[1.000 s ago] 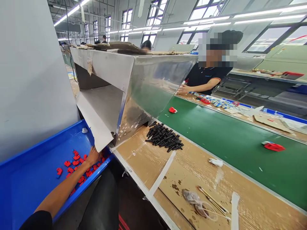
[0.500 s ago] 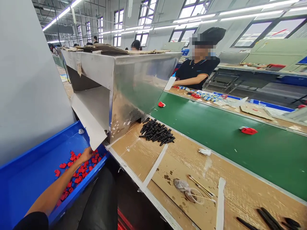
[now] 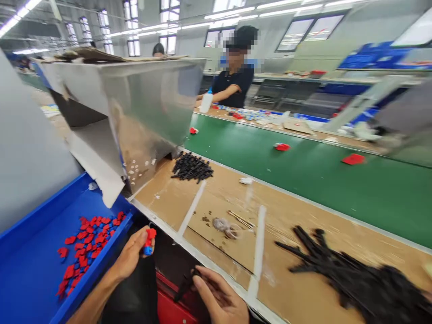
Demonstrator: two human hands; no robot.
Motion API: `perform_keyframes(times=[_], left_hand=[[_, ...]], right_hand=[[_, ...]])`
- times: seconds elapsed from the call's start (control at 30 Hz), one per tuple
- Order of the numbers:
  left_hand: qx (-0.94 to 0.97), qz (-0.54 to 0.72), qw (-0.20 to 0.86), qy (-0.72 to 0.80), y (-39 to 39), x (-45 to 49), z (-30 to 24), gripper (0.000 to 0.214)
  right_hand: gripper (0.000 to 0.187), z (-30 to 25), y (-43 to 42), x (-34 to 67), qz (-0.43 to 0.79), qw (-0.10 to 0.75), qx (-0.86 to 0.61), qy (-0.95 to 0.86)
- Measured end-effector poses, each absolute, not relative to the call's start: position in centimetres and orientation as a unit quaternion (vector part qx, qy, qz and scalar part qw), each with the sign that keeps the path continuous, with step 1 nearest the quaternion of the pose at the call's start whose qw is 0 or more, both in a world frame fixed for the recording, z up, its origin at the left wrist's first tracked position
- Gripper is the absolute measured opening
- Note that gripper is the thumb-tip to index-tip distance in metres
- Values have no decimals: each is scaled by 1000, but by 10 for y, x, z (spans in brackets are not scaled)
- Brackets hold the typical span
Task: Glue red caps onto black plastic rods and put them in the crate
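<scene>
My left hand (image 3: 135, 249) is closed on a small red and blue plastic piece (image 3: 149, 240), held up just beyond the right rim of the blue bin. More red and blue pieces (image 3: 87, 240) lie heaped inside that blue bin (image 3: 25, 274). Low in the middle, my right hand (image 3: 219, 292) pinches a slim black plastic part (image 3: 185, 285) in front of the bench edge. The part's exact kind is too blurred to make out. The two hands are apart, and so are the things in them.
A bench (image 3: 280, 274) carries a pile of short black parts (image 3: 192, 166), a heap of long black parts (image 3: 357, 279), cotton swabs (image 3: 241, 219) and a clear plastic bag (image 3: 221, 223). Behind runs a green belt (image 3: 320, 175) with red pieces. A metal hood (image 3: 155, 108) stands left; a co-worker (image 3: 236, 76) sits opposite.
My left hand has left the bin, moving right with a red and blue piece. My right hand has come into view holding a black part. The view has turned right.
</scene>
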State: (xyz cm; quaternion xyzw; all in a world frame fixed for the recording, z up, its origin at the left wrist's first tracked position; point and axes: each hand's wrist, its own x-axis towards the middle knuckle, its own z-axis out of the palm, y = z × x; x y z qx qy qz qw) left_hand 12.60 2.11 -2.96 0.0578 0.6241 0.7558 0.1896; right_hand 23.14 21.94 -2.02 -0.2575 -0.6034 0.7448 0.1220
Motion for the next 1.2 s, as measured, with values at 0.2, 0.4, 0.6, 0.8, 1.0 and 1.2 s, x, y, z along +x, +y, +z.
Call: perform_keyframes(times=[0.2,0.4,0.6,0.8,1.0,1.2], left_hand=[[232,630,257,695,101,138,-8,31],[278,604,265,698,124,142,-10,31],[300,610,246,691,132,142,-16,32],[289,623,268,676,137,144,-15,38],[339,610,300,651,140,142,-4,76],[388,574,274,667,135,145,0,78]], right_hand=[[20,-8,235,230,699,198,-206,-656],[17,-3,246,241,705,211,-209,-644],[20,-6,243,236,742,190,-238,-597],[46,-9,249,232,801,157,-218,-535],[60,-10,257,236,797,102,-158,-574],[56,-15,266,247,750,202,-157,-609]])
